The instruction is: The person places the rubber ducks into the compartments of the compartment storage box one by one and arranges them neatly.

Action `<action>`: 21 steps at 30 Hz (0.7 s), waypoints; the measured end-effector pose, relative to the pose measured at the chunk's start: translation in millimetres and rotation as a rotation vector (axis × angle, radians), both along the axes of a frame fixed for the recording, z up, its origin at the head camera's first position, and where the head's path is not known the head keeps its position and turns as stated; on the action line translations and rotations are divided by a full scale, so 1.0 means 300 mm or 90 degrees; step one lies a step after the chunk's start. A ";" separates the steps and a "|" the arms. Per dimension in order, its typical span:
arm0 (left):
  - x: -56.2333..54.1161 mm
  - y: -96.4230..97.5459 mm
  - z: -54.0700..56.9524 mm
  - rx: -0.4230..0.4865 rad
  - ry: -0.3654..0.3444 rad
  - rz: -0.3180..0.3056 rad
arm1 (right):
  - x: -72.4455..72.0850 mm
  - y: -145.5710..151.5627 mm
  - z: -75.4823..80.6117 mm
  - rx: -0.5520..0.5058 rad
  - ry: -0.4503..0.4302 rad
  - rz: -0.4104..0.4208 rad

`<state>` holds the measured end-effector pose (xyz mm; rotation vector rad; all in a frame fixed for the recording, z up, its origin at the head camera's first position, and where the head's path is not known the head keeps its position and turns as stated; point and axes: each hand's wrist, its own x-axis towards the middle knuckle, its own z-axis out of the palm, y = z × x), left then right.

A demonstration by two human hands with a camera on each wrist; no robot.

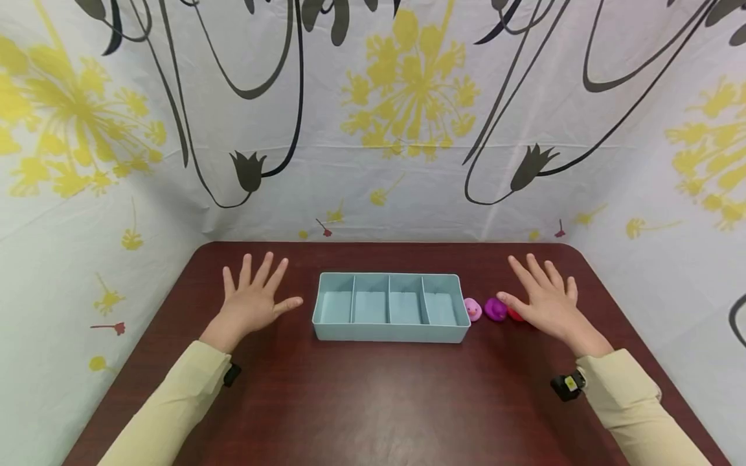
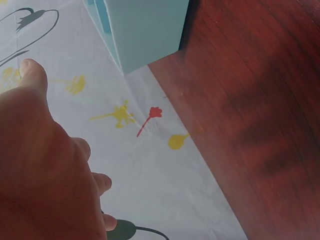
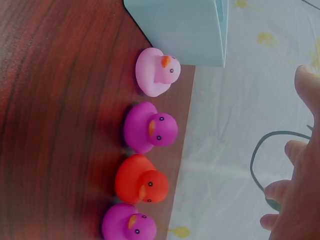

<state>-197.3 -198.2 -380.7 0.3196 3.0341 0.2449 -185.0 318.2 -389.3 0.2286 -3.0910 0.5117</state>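
A pale blue box (image 1: 392,332) with a row of compartments stands in the middle of the table. To its left hovers my left hand (image 1: 250,304), fingers spread, holding nothing. My right hand (image 1: 548,307) is spread over the right side, also holding nothing. Small rubber ducks line up beside the box's right end: a pink duck (image 3: 152,75), a purple duck (image 3: 142,127), a red duck (image 3: 135,177) and another purple duck (image 3: 122,225). In the head view the right hand covers part of the red duck and hides the last purple one.
The dark red-brown wooden table (image 1: 373,401) has rounded far corners. Behind it and at both sides hangs white cloth (image 1: 326,116) with yellow and grey flower prints. A black device (image 1: 566,386) is strapped to the right wrist, another dark one (image 1: 232,374) to the left.
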 end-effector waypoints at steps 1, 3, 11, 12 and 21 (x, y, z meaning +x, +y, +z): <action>0.000 0.002 -0.001 -0.002 -0.004 -0.001 | 0.002 0.002 -0.002 -0.001 -0.002 -0.001; -0.001 0.006 -0.002 0.001 -0.005 -0.003 | 0.007 0.007 -0.005 -0.003 -0.006 -0.005; 0.003 0.009 -0.013 0.014 -0.029 -0.006 | 0.012 0.019 -0.006 -0.016 0.000 -0.021; 0.005 0.008 -0.017 0.016 -0.032 -0.007 | 0.011 0.021 -0.008 -0.021 0.006 -0.022; 0.009 0.025 -0.079 0.042 -0.014 -0.026 | 0.015 0.098 -0.044 -0.048 0.080 -0.041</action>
